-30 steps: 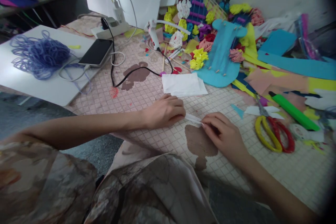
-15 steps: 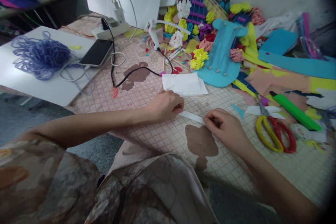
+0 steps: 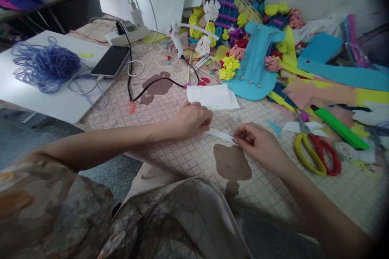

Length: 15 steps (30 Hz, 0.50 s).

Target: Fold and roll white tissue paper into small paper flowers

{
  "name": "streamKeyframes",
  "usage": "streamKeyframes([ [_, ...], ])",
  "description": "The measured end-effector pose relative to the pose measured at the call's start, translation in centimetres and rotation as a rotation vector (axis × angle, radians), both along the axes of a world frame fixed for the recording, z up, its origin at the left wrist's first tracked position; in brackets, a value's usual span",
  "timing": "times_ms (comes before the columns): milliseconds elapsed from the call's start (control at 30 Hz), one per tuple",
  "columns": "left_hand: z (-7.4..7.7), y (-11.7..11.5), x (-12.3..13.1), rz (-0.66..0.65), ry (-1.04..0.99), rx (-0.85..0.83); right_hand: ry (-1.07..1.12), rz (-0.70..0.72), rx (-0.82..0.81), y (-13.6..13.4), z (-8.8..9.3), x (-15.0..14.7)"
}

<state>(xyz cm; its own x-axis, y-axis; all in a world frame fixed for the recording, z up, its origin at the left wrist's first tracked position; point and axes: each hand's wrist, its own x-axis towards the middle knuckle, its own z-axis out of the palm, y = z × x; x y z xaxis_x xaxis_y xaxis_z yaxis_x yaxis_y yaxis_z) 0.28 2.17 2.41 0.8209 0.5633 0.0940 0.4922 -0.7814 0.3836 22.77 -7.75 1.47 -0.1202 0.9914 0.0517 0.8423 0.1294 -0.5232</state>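
A narrow white paper strip stretches between my two hands, low over the tabletop. My left hand is curled closed at the strip's left end, its fingertips partly hidden. At the other end, my right hand pinches the strip between thumb and fingers. Just beyond my left hand lies a folded white sheet. Scissors with one yellow and one red handle rest to the right of my right hand, beside a green box cutter.
A turquoise lyre-shaped piece and yellow crepe flowers lie at the back. Left of them stand a glue gun with a black cord and a power strip. A phone and purple yarn lie on the left.
My right hand's fingers have shifted slightly and opened a little at the strip's end. My left hand stays in place.
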Motion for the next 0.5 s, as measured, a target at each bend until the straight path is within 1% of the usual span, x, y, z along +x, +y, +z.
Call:
streamKeyframes([
  [167, 0.4, 0.3, 0.0, -0.045, 0.033, -0.016, -0.008, 0.046, -0.069, 0.3, 0.3, 0.1],
  [267, 0.2, 0.3, -0.2, -0.075, -0.010, -0.014, -0.024, 0.051, -0.042, 0.1, 0.4, -0.1],
  [400, -0.4, 0.4, -0.5, -0.092, -0.128, -0.072, -0.006, -0.012, 0.044, -0.7, 0.2, -0.2],
  [500, -0.8, 0.4, -0.6, -0.082, -0.189, -0.089, 0.042, -0.055, 0.034, -1.1, -0.1, -0.1],
])
